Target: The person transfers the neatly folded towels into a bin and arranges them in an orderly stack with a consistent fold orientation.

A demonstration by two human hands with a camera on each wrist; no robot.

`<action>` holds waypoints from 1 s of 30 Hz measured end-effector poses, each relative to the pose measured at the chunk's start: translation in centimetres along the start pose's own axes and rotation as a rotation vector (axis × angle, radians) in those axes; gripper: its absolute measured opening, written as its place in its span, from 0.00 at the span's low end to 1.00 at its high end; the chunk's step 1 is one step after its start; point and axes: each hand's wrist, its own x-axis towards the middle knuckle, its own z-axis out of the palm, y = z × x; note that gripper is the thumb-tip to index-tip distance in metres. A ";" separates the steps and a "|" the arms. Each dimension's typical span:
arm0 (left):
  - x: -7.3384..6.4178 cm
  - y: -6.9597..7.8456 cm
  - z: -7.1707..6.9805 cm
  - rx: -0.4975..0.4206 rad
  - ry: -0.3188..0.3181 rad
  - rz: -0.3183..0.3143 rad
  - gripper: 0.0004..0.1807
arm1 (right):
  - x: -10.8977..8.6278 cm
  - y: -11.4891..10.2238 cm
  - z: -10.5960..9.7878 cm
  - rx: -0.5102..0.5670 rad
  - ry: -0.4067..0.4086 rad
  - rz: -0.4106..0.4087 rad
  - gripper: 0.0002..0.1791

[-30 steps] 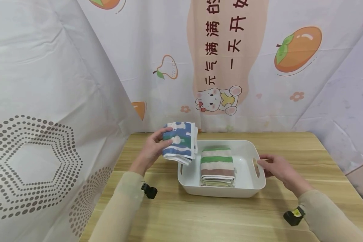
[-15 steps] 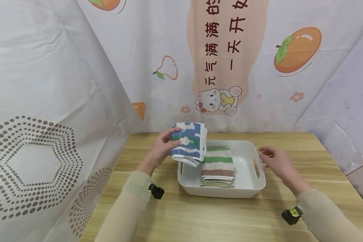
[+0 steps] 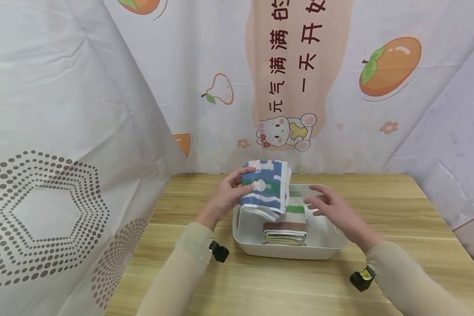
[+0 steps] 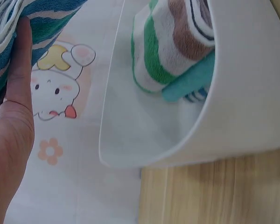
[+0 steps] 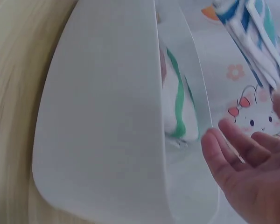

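My left hand (image 3: 230, 195) pinches the left side of a folded towel (image 3: 263, 188), blue with green and white patterning, and holds it up over a white basket (image 3: 284, 251). Inside the basket lies a folded striped towel (image 3: 285, 226) in green, cream and brown, partly covered in the head view by the raised one. The left wrist view shows a teal piece of cloth (image 4: 189, 79) beneath the striped towel. My right hand (image 3: 337, 213) hovers above the basket's right end, fingers loosely bent and apart, holding nothing. A small gap separates it from the blue towel.
The basket stands on a wooden table (image 3: 276, 287) and has a handle hole (image 3: 238, 219) at its left end. A white printed curtain (image 3: 205, 145) hangs right behind the table, and another sheet (image 3: 83, 131) hangs along the left.
My left hand has carried the blue towel rightward until it hangs over the basket and striped towel. My right hand has left the basket's right handle and moved left above the basket.
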 end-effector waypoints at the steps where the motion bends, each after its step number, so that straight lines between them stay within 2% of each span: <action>1: 0.1 -0.1 0.2 -0.006 -0.004 0.002 0.28 | 0.1 -0.1 0.3 0.031 -0.026 0.001 0.41; 4: 0.4 -0.4 0.8 -0.021 -0.018 -0.002 0.28 | 0.5 0.0 1.1 0.125 -0.089 -0.018 0.40; 11: 0.8 -1.1 1.8 -0.021 -0.052 -0.020 0.28 | 1.1 -0.2 2.4 0.292 -0.177 -0.041 0.38; 19: 1.0 -1.9 2.3 -0.037 -0.078 -0.016 0.28 | 1.4 -0.6 3.0 0.549 -0.240 -0.075 0.37; 21: 0.9 -2.1 2.4 -0.037 -0.078 -0.022 0.29 | 1.3 -0.7 3.0 0.578 -0.224 -0.065 0.38; 25: 0.9 -2.5 2.4 0.033 -0.052 -0.054 0.28 | 1.2 -0.8 2.7 0.538 -0.112 -0.065 0.46; 28: 1.0 -2.9 2.4 0.159 -0.026 -0.089 0.27 | 1.4 -0.5 2.6 0.429 -0.026 -0.083 0.52; 30: 1.1 -3.1 2.5 0.254 -0.014 -0.107 0.27 | 1.5 -0.3 2.5 0.356 0.001 -0.095 0.55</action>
